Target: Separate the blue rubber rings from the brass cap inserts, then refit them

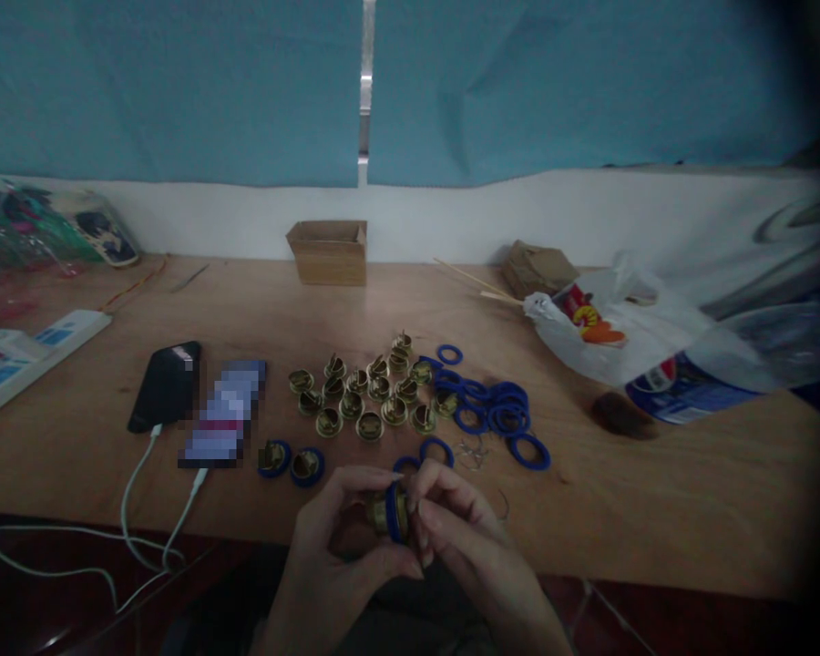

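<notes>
My left hand [338, 547] is closed around a brass-coloured round metal fitting [379, 516], held on its side near the table's front edge. A blue ring [394, 512] sits around the fitting. Thumb and fingertips of my right hand [461, 524] are pinched together at the fitting's right face; whatever lies between them is hidden. Beyond my hands stand several similar brass fittings [370, 426] without rings. To their right lies a pile of loose blue rings [500, 394], with thin curved wires [473, 453] just in front. Two ringed fittings [307, 466] rest left of my hands.
Two phones [165, 387] with white cables lie left, near a power strip [61, 342]. A cardboard box [332, 260] stands at the back. On the right are a plastic bag [629, 337], a blue-labelled bottle [697, 387] and a crumpled brown package [537, 269].
</notes>
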{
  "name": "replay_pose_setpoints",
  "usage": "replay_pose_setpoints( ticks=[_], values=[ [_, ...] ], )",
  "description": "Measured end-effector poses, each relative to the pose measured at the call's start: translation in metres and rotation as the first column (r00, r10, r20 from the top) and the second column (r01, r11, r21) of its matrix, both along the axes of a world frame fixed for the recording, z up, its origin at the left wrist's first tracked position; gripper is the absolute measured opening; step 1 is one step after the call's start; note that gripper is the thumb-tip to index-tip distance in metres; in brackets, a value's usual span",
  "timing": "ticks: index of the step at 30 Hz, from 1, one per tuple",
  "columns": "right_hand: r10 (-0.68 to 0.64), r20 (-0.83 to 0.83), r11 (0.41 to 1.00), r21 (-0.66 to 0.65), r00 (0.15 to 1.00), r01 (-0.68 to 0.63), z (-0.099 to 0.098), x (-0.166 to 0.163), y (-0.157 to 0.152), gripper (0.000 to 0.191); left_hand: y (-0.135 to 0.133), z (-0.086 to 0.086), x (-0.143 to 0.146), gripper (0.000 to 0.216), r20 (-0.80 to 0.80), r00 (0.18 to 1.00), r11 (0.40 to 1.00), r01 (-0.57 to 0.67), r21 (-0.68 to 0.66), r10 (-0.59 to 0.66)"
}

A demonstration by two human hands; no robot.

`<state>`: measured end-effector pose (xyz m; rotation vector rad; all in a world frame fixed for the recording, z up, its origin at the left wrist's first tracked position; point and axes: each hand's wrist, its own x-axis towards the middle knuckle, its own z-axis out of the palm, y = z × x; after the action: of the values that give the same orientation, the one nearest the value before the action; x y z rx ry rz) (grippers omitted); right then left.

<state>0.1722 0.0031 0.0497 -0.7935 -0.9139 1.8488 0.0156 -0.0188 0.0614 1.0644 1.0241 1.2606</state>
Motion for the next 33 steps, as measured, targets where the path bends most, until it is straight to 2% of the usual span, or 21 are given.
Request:
replay_pose_setpoints(
  ticks=[5, 9, 11, 13, 15, 17, 22, 26, 29, 33],
  values=[
    [0.031, 0.121, 0.996, 0.083, 0.992, -0.041, 0.006, 0.006, -0.002, 0.027, 0.001, 0.002, -0.004, 0.054, -0.02, 0.998, 0.998, 0.062, -0.029, -0.063],
    [0.03, 0.225, 0.952, 0.291, 0.974, -0.096, 0.016, 0.008, -0.001, 0.019, 0.003, 0.004, -0.007, 0.049, 0.042, 0.992, 0.993, 0.117, 0.013, -0.118],
    [-0.039, 0.335, 0.9, 0.42, 0.941, -0.112, 0.022, 0.009, 0.001, 0.012, 0.003, 0.006, -0.006, 0.034, 0.054, 0.988, 0.986, 0.143, 0.083, -0.148],
    [-0.14, 0.451, 0.826, 0.544, 0.881, -0.147, 0.029, 0.009, 0.002, 0.011, 0.004, 0.009, -0.004, 0.022, 0.041, 0.993, 0.987, 0.108, 0.121, -0.113],
    [-0.23, 0.535, 0.738, 0.641, 0.813, -0.213, 0.037, 0.01, 0.003, 0.016, 0.005, 0.012, 0.0, 0.019, 0.03, 0.998, 0.992, 0.047, 0.12, -0.051],
    [-0.29, 0.582, 0.657, 0.698, 0.76, -0.285, 0.045, 0.012, 0.002, 0.019, 0.005, 0.014, 0.003, 0.017, 0.058, 0.998, 0.991, 0.032, 0.13, -0.04],
    [-0.405, 0.653, 0.521, 0.74, 0.64, -0.426, 0.06, 0.019, -0.002, 0.019, 0.003, 0.019, 0.008, 0.017, 0.178, 0.979, 0.981, 0.063, 0.183, -0.096],
    [-0.446, 0.666, 0.436, 0.745, 0.598, -0.504, 0.069, 0.018, -0.002, 0.014, 0.0, 0.022, 0.008, 0.019, 0.17, 0.981, 0.985, 0.068, 0.16, -0.095],
    [-0.46, 0.665, 0.399, 0.747, 0.588, -0.532, 0.072, 0.016, -0.001, 0.01, -0.001, 0.024, 0.006, 0.019, 0.141, 0.987, 0.987, 0.053, 0.154, -0.075],
    [-0.474, 0.67, 0.389, 0.742, 0.571, -0.547, 0.073, 0.014, -0.003, 0.009, -0.002, 0.026, 0.003, 0.021, 0.067, 0.995, 0.978, 0.054, 0.199, -0.068]
  ],
)
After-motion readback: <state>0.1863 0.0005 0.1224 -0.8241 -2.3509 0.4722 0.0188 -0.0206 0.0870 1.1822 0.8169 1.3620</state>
